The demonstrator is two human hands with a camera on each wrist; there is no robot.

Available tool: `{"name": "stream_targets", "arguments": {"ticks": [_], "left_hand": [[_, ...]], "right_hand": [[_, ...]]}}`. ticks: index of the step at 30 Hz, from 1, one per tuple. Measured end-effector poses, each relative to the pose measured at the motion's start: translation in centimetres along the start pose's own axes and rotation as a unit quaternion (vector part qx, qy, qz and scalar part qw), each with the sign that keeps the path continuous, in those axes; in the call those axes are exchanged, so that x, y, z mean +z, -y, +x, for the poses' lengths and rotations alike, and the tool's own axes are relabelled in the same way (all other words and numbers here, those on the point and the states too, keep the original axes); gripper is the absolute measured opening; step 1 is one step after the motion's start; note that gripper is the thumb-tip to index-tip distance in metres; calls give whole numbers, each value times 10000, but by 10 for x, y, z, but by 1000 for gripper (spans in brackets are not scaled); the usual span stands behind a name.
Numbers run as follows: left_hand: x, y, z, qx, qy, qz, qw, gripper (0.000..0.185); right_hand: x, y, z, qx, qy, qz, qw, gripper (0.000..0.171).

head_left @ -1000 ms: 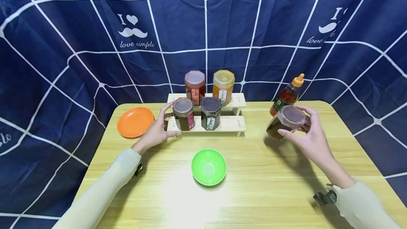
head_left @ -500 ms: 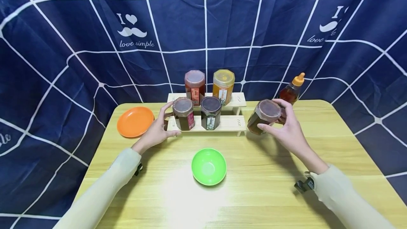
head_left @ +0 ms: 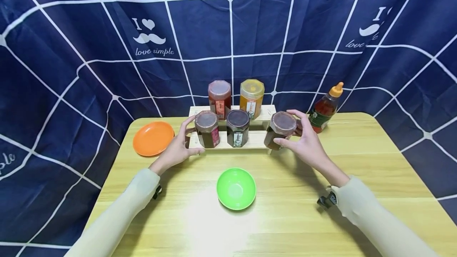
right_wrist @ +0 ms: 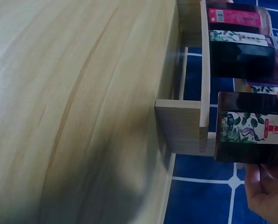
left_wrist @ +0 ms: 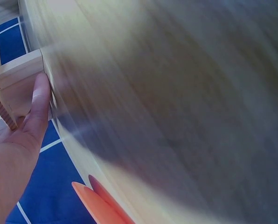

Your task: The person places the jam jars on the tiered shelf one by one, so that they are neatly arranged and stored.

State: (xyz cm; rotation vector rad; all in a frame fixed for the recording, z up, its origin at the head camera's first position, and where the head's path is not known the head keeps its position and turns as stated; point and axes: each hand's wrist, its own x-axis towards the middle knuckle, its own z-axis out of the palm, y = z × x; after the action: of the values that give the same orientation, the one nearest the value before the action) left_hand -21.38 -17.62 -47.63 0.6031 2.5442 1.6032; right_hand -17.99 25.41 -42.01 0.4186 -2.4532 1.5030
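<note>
My right hand (head_left: 301, 138) grips a dark octagonal jar (head_left: 280, 128), fingers behind and thumb in front. The jar is slightly tilted over the right end of the lower tier of a wooden two-tier rack (head_left: 255, 141). In the right wrist view, a narrow gap shows between the base of this leafy-labelled jar (right_wrist: 244, 126) and the board. My left hand (head_left: 178, 144) holds the rack's left end, its thumb along the front in the left wrist view. Beside it on the lower tier stand a pink-labelled jar (head_left: 208, 130) and a dark jar (head_left: 238, 130).
On the upper tier are a red jar (head_left: 219, 100) and a yellow jar (head_left: 252, 100). A green bowl (head_left: 236, 189) sits in front of the rack. To the left lies an orange plate (head_left: 153, 138); a sauce bottle (head_left: 325, 108) stands at the right back, near the curtain.
My right hand has carried the dark jar leftward from near the sauce bottle to the lower tier's right end. The left hand stays at the rack's left end.
</note>
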Motion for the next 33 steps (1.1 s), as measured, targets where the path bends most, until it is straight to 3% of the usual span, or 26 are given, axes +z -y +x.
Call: {"name": "stream_targets", "arguments": {"ticks": [17,33], "left_hand": [[2,5,-2,19,0,-49,10000,122],[1,3,1,47,6,-78,10000,123]], "right_hand": [[12,-4,10,-84,310,157,9994,95],[7,-9,18,-110,631,256,9976,93]]}}
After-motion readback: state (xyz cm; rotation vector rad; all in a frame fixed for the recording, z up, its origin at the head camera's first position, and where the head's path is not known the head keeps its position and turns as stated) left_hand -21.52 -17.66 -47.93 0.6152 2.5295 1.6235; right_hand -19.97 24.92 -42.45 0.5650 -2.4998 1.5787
